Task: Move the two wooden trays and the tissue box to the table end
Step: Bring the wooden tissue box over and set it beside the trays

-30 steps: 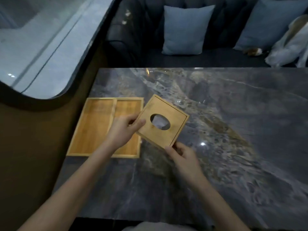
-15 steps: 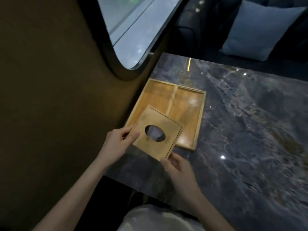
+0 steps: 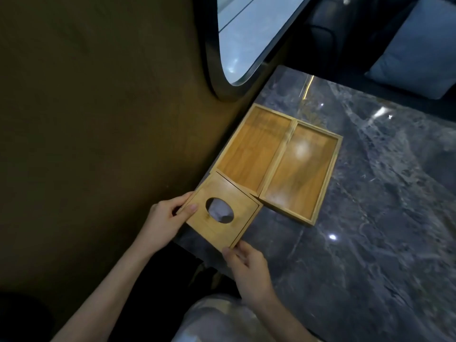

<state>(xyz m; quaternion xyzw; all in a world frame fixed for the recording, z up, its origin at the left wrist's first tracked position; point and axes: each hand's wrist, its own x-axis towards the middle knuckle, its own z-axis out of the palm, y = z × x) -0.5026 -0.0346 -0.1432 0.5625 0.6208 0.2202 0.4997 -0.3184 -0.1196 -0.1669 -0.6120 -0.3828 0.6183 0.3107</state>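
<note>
A square wooden tissue box (image 3: 230, 224) with an oval opening showing white tissue is at the table's near left corner, against the wall. My left hand (image 3: 165, 218) grips its left edge, thumb on top. My right hand (image 3: 246, 265) holds its near corner from below. Two shallow wooden trays lie side by side just beyond the box: the left tray (image 3: 254, 151) along the wall, its near end partly covered by the box, and the right tray (image 3: 299, 171) beside it.
The dark marble table (image 3: 370, 230) stretches away to the right. A brown wall (image 3: 98, 119) with a dark-framed window (image 3: 246, 40) bounds the left side. A blue cushion (image 3: 419, 53) rests on the far sofa. My light-trousered knee (image 3: 222, 319) is below.
The tissue box has travelled left and toward me, from the table's middle to the corner by the wall, with both hands still on it. The trays have not moved.
</note>
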